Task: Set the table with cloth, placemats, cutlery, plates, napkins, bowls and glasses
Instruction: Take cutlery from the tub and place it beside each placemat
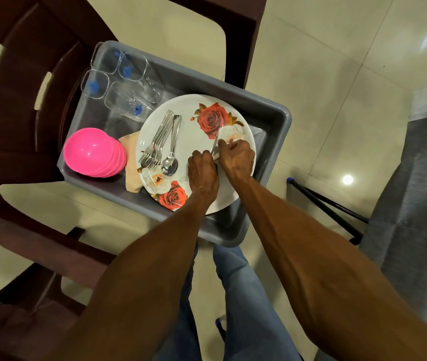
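Observation:
A grey tub [275, 113] holds the tableware. On top lies a white plate with red roses [194, 134], carrying several forks [156, 142] and spoons [172, 155]. My right hand [237, 157] pinches a thin piece of cutlery [215, 142] over the plate's right side. Beside it my left hand [203, 173] is curled over the plate, apparently gripping the same cutlery's lower end; what lies under it is hidden. Stacked pink bowls [92, 152], several clear glasses [121, 84] and a beige napkin [131, 162] lie in the tub's left half.
The tub sits between dark brown chairs [25, 82] on a pale tiled floor [337, 74]. A grey cloth [415, 194] hangs at the right, with a black stand leg [324, 201] next to it. My jeans-clad legs [243, 295] stand just below the tub.

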